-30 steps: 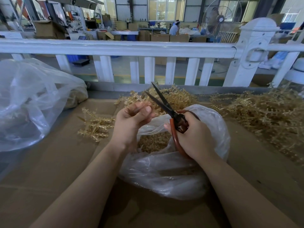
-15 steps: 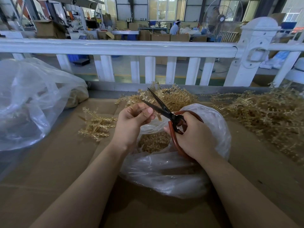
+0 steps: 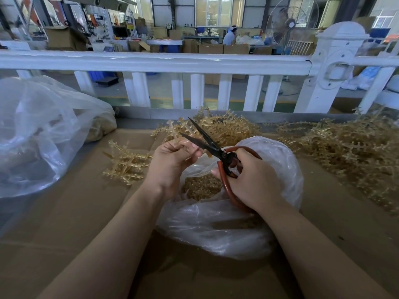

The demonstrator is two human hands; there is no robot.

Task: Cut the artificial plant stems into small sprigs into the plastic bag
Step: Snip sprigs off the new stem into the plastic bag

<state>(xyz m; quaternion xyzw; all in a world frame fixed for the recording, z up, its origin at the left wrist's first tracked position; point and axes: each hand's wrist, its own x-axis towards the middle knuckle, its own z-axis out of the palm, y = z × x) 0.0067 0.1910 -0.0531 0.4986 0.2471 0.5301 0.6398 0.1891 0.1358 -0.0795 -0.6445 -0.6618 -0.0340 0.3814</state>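
Observation:
My left hand (image 3: 172, 162) pinches a tan plastic plant stem (image 3: 176, 132) that sticks up and away from its fingers. My right hand (image 3: 252, 182) grips the red-brown handles of black scissors (image 3: 207, 141). The blades stand apart, pointing up and left, with the stem between them just above my left fingers. Below both hands a clear plastic bag (image 3: 280, 169) lies open on the cardboard, with a heap of small cut sprigs (image 3: 200, 186) inside.
Uncut stems lie in a small bundle (image 3: 125, 165) at left, a pile (image 3: 226, 128) behind the bag and a large heap (image 3: 349, 149) at right. A big clear bag (image 3: 38, 134) fills the left side. A white railing (image 3: 164, 61) borders the cardboard-covered table (image 3: 75, 212).
The scissors have shifted slightly left and down toward my left hand, with the blades spread around the stem. My left hand stays at about the same place.

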